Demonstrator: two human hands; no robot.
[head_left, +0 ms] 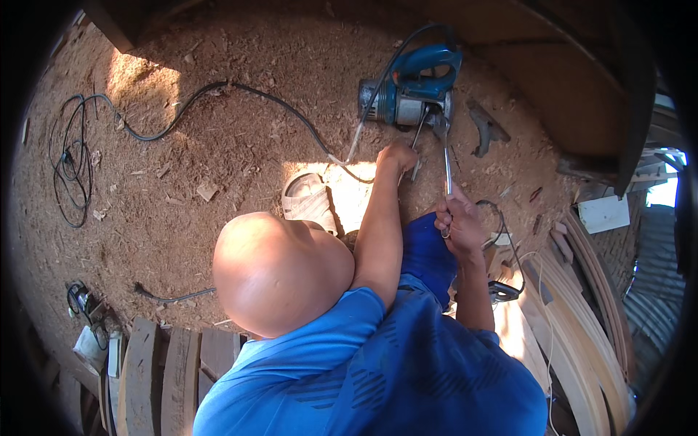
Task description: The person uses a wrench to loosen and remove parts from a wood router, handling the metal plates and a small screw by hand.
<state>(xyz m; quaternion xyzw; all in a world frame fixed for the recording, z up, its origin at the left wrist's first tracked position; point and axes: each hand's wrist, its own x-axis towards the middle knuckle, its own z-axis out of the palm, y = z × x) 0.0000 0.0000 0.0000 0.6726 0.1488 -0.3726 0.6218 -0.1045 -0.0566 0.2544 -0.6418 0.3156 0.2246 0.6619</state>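
A blue and silver corded power tool (408,91) lies on the sawdust-covered ground, its looped handle away from me. My right hand (463,221) is closed round the lower end of a long silver wrench (448,167). The wrench's far end meets the tool's near right part. My left hand (398,157) is closed around a thin metal rod (419,131), just left of the wrench. That rod also reaches up to the tool's metal body; its exact kind is unclear. Where both ends meet the tool is too small to make out.
A black cable (291,109) winds across the ground to a coil (73,163) at the left. A dark angular piece (486,129) lies right of the tool. Boards (182,367) are at the near left, curved planks (582,327) at the near right. A brown wooden structure (574,94) overhangs the far right.
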